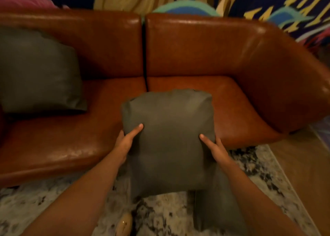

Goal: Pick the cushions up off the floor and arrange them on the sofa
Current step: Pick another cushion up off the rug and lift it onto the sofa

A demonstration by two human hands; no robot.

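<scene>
**Setting:** sitting room or lounge, domestic in kind.

**Seating:** one sofa in glossy reddish-brown leather (196, 44), with back and seat split into separate pads and a rounded arm at the right.

**Soft furnishings:** one dark olive-grey square fabric cushion (37, 71) propped against the left back pad. A second olive-grey cushion (169, 137) is in front of the right seat pad.

**Floor:** cream rug mottled with black (259, 166), reaching the sofa's front. Light brown wooden boards (303, 164) show at the right.

**Wall behind:** large mural in navy, yellow, teal and pink (267, 2), its subject too blurred to tell.
</scene>
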